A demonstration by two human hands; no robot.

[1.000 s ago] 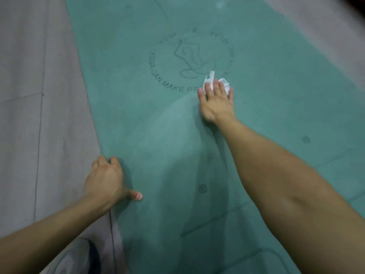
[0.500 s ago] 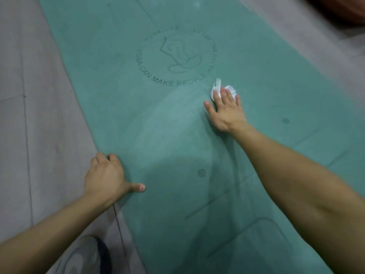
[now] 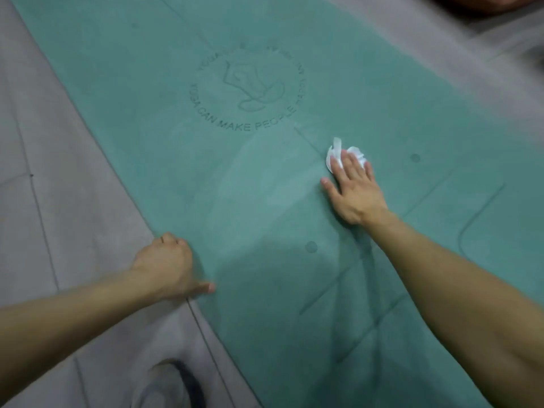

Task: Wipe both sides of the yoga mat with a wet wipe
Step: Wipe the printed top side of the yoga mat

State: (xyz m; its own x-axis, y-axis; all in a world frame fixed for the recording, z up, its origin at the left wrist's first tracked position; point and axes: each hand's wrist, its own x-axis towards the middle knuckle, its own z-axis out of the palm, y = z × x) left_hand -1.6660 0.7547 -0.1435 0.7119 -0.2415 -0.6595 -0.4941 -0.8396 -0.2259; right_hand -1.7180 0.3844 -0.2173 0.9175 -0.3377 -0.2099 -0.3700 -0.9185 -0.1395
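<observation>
Head view. The yoga mat (image 3: 265,201), teal, lies flat on the grey floor (image 3: 59,187), its circular printed emblem (image 3: 247,89) facing up. The right hand (image 3: 353,189) rests palm-down with fingers straight, pressing the crumpled white wet wipe (image 3: 338,153) onto the mat; the wipe protrudes beyond the fingertips, below and right of the emblem. The left hand (image 3: 167,266) lies at the mat's left edge with fingers curled under, thumb extended onto the mat; whether it grips the edge cannot be told
</observation>
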